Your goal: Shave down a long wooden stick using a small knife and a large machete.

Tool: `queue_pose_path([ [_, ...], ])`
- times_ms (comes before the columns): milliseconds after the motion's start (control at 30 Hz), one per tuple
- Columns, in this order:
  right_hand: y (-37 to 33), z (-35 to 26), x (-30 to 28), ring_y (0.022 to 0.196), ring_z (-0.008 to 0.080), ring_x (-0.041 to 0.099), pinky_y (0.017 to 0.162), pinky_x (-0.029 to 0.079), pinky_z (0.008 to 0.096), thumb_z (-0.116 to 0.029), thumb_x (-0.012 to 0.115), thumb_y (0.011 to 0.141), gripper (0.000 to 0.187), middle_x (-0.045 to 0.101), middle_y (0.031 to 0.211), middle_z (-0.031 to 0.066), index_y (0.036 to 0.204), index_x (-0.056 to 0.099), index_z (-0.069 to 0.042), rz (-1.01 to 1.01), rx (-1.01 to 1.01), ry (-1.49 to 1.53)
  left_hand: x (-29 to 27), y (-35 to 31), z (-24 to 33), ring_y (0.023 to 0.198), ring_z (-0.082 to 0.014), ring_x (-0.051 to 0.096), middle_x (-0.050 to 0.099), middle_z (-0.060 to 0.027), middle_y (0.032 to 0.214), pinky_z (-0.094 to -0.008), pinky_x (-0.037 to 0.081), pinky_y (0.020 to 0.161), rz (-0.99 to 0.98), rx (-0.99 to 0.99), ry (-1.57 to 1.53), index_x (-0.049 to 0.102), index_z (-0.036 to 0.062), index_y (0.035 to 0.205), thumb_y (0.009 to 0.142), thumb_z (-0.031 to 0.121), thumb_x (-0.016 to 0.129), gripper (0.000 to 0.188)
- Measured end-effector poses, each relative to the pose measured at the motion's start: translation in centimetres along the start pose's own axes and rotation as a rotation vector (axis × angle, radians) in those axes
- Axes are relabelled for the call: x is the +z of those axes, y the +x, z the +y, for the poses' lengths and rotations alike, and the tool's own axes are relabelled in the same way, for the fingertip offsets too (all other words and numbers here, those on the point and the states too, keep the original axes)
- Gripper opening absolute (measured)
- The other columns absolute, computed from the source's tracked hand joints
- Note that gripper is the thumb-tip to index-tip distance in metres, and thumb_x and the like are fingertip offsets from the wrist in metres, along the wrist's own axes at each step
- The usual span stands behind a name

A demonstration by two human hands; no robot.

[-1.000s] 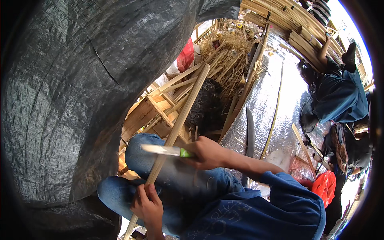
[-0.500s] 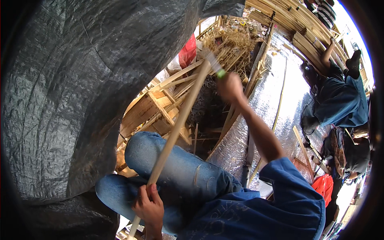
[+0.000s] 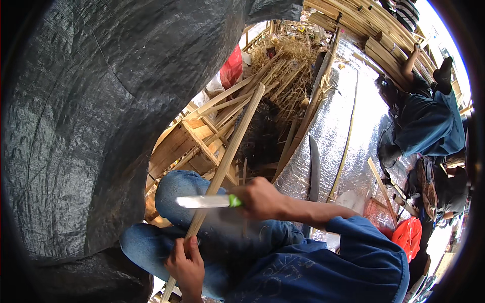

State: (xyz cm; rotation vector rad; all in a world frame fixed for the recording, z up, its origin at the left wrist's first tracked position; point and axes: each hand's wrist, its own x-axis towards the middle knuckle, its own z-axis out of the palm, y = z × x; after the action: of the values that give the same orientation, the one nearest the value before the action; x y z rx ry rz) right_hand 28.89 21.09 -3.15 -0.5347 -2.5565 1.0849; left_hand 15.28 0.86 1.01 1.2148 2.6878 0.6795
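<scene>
A long pale wooden stick (image 3: 236,136) slants across my bent knees, its far end up toward a heap of shavings. Around its lower part, my left hand (image 3: 186,263) is closed, thumb on top. In my right fist (image 3: 256,199) is a knife (image 3: 203,202) with a green band by the handle. Its bright blade points left and crosses over the stick, just above my knee; whether the edge touches the wood I cannot tell. The handle is mostly hidden in my fingers.
Black tarpaulin (image 3: 76,126) hangs along the left. Ahead lie straw-like shavings (image 3: 290,60) and a wooden crate (image 3: 174,146). A machete-like dark blade (image 3: 314,171) rests on silver foil sheeting (image 3: 333,126) at right, near a red bag (image 3: 407,237). Another person (image 3: 429,126) sits at far right.
My right hand has come back from the stick's far end toward my knees, bringing the knife with it. My left hand stays on the stick.
</scene>
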Motion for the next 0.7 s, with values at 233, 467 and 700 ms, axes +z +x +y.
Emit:
queue_pose_path([
  [233, 2.4, 0.1, 0.7, 0.055, 0.0288, 0.062, 0.051, 0.051, 0.0397, -0.026, 0.064, 0.075, 0.021, 0.062, 0.062, 0.0116, 0.077, 0.062, -0.005, -0.08, 0.046, -0.135, 0.2, 0.4, -1.6, 0.05, -0.0281, 0.059, 0.059, -0.0061, 0.057, -0.0369, 0.042, 0.047, -0.002, 0.117, 0.061, 0.053, 0.0083, 0.075, 0.091, 0.029, 0.058, 0.026],
  [467, 6.6, 21.3, -13.8, 0.044, 0.0118, 0.051, 0.036, 0.044, 0.0287, -0.021, 0.045, 0.091, 0.032, 0.056, 0.059, 0.0086, 0.075, 0.061, 0.001, 0.468, 0.695, -0.639, -0.3, 0.3, -1.7, 0.049, -0.029, 0.058, 0.056, -0.0075, 0.054, -0.0381, 0.043, 0.046, -0.109, 0.089, -0.033, 0.052, 0.0081, 0.073, 0.091, 0.028, 0.058, 0.028],
  [700, 2.7, 7.7, -7.6, 0.054, 0.0313, 0.062, 0.053, 0.049, 0.0406, -0.014, 0.061, 0.081, 0.018, 0.06, 0.06, 0.0196, 0.074, 0.062, 0.002, 0.493, 0.434, -0.165, 0.1, 0.4, -2.2, 0.047, -0.03, 0.057, 0.055, -0.0078, 0.052, -0.0382, 0.042, 0.044, -0.051, 0.063, -0.044, 0.051, 0.0078, 0.071, 0.09, 0.028, 0.058, 0.029],
])
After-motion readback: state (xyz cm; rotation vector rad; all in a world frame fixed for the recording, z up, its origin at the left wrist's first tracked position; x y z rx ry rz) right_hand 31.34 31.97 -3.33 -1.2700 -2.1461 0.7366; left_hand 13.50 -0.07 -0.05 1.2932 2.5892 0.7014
